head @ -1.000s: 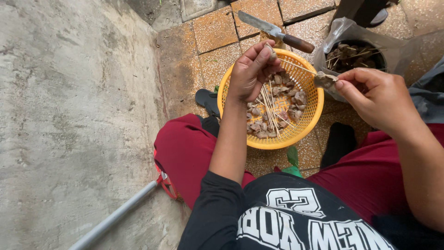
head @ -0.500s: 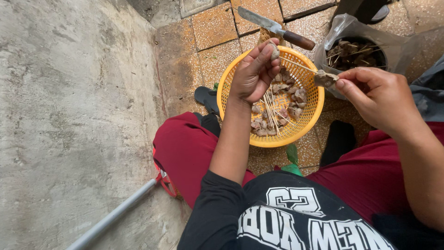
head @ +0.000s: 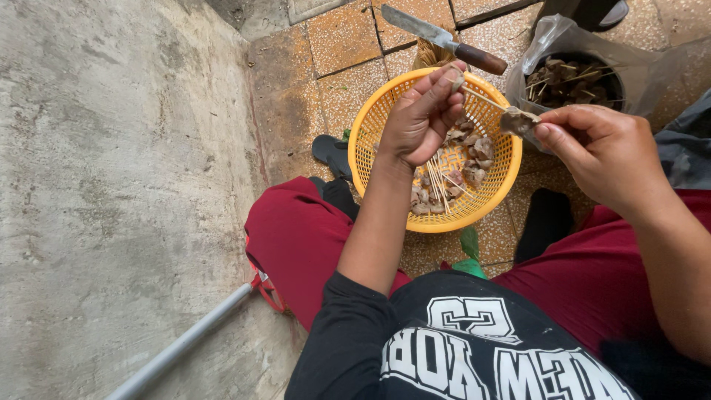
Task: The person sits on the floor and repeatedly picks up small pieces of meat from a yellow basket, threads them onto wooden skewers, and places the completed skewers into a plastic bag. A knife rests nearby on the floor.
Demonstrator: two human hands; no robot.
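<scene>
A grey pipe [head: 185,342] lay on the concrete at the far left, out of the way of the work. The yellow basket [head: 370,126] sat on the tiles between the person's knees, so meat pieces [head: 474,159] and spare sticks [head: 435,185] stayed within easy reach. The left hand [head: 422,118] hovered over it, fingers pinched shut on one end of a thin skewer [head: 485,98]. A knife [head: 444,38] rested on the basket's far rim. The right hand [head: 603,152] was closed around a piece of meat [head: 518,121], holding it against the skewer's other end. Beside it stood a bag-lined pot [head: 552,41] with finished skewers.
</scene>
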